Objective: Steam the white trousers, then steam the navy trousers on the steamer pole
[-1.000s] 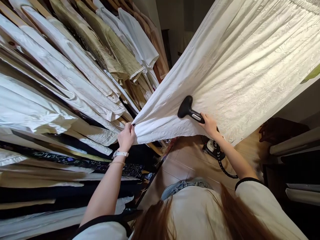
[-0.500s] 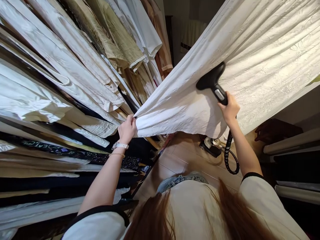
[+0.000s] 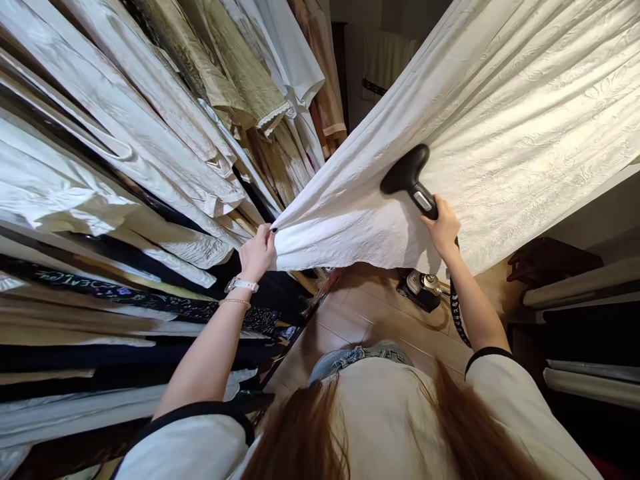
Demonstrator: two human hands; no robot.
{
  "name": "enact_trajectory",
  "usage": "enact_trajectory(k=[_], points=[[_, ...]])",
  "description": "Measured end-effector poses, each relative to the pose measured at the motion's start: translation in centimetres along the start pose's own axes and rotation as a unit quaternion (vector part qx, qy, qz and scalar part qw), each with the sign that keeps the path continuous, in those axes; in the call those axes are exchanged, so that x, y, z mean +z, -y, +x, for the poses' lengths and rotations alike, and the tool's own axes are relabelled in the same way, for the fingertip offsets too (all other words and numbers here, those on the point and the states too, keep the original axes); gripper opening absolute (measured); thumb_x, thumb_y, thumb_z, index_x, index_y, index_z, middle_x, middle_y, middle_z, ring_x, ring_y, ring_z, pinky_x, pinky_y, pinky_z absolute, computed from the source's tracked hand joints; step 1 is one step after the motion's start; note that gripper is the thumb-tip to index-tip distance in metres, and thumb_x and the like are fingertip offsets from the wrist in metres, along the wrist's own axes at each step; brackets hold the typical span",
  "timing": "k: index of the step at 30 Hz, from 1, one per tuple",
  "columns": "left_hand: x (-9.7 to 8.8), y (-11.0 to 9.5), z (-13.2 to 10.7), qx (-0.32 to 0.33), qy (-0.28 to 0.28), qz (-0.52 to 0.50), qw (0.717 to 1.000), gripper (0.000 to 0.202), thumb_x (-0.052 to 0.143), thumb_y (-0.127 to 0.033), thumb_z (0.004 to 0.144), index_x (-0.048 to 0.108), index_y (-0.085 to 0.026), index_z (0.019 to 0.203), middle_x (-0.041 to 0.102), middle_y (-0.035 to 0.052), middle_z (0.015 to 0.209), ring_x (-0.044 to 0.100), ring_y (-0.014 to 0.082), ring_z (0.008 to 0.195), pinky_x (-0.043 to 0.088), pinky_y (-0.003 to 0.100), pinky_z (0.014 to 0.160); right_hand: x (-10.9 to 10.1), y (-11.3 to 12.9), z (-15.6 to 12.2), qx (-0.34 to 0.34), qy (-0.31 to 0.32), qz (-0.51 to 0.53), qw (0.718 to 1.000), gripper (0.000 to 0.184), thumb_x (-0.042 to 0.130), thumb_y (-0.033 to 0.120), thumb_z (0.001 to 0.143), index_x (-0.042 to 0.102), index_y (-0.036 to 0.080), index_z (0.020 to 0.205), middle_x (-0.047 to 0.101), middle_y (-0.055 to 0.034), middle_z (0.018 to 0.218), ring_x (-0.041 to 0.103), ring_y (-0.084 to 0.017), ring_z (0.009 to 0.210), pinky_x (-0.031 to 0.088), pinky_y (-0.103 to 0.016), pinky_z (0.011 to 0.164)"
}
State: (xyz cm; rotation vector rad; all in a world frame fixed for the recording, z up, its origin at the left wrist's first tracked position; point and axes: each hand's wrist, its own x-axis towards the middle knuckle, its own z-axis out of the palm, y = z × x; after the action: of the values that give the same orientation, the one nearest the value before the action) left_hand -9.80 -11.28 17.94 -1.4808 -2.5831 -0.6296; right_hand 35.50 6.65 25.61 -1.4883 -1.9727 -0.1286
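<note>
A large white garment (image 3: 500, 120) hangs from the upper right and is stretched taut toward the left. My left hand (image 3: 257, 252) is closed on its lower corner, with a watch and a bracelet on that wrist. My right hand (image 3: 443, 230) grips the handle of a black steamer head (image 3: 405, 175), which is pressed flat against the cloth near its lower edge. A ribbed black hose (image 3: 457, 310) runs down from the handle toward the steamer base (image 3: 420, 288) on the floor.
A dense rack of hanging clothes (image 3: 125, 167) in white, beige and black fills the left side. Brown floor tiles (image 3: 370, 320) show below the cloth. Dark shelving with pale rolls (image 3: 580, 333) stands at the right.
The steamer head rose up and to the right along the cloth, then came back down and left a little. My left hand kept its hold on the corner.
</note>
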Motion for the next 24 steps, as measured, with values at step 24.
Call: enact_trajectory(k=[24], points=[[-0.3, 0.1, 0.0, -0.012, -0.006, -0.051, 0.999, 0.050, 0.030, -0.047, 0.102, 0.056, -0.018, 0.134, 0.070, 0.0160, 0.099, 0.065, 0.0306, 0.086, 0.036, 0.030, 0.070, 11.7, 3.2, -14.8, -0.058, 0.262, -0.001, 0.963, 0.057, 0.070, 0.029, 0.088, 0.055, 0.021, 0.143, 0.070, -0.0123, 0.119, 0.067, -0.027, 0.105, 0.048, -0.031, 0.082]])
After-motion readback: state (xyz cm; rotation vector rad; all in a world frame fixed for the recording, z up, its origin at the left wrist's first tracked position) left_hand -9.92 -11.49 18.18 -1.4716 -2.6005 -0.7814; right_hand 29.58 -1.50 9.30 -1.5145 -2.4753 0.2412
